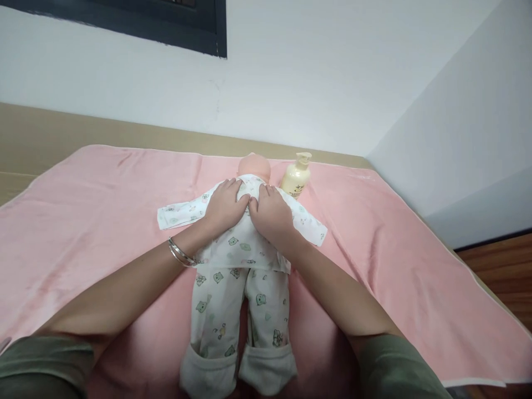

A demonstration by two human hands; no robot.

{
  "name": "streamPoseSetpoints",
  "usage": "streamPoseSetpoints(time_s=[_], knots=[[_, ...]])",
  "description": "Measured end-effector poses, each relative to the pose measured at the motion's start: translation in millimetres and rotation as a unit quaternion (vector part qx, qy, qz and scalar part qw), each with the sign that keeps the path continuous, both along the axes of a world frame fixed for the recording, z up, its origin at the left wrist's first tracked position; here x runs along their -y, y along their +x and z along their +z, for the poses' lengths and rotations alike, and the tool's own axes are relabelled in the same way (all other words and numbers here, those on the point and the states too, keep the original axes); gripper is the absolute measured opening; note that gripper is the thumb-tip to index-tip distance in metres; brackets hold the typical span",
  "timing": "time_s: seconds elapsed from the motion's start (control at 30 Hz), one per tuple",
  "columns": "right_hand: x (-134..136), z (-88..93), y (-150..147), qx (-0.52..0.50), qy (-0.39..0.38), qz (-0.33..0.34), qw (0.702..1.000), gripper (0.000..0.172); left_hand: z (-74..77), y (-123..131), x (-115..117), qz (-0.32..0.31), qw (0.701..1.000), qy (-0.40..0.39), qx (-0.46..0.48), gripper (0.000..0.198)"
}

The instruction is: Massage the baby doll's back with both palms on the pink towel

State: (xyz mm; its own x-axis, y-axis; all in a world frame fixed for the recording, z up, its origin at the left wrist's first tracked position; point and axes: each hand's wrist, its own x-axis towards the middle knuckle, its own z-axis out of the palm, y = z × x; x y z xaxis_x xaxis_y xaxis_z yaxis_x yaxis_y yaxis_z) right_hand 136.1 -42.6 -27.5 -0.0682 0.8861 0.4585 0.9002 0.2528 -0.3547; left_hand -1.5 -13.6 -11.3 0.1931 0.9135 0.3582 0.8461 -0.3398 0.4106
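Doll [245,249] lies on pink sheet [124,221], seemingly face down, arms spread, likely for stability. Left hand [226,205] and right hand [272,213]: each grip open, palm down on its upper body, grasping nothing. Bottle [296,178] stands beside its shoulder, presumably within reach.

Soft, rather dim indoor light spreads over the white wall [311,83], while the pink sheet [374,249] sinks into shadow near the bottom; the bracelets [180,252] glint (tiny highlights only), lettering on the bottle [296,178] looks soft, and wide-angle distortion stretches the edges
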Motion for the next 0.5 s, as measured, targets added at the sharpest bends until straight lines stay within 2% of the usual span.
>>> streamPoseSetpoints(time_s=[0.13,0.23,0.33,0.5], knots=[[4,2.7,0,0.027,0.021,0.014,0.999,0.038,-1.9,-3,-4,-0.02,0.999,-0.012,0.025,0.062],[-7,8.1,6,0.0,-0.012,0.054,0.998,0.036,-3.0,-1,0,-0.05,0.998,-0.015,0.033,0.061],[-22,12.5,14,-0.028,-0.034,0.088,0.995,0.037,-4.3,7,11,-0.05,0.999,0.006,0.008,0.058],[-26,12.9,17,-0.008,-0.029,0.073,0.997,0.041,1.3,12,19,-0.05,0.998,0.014,-0.02,0.053]])
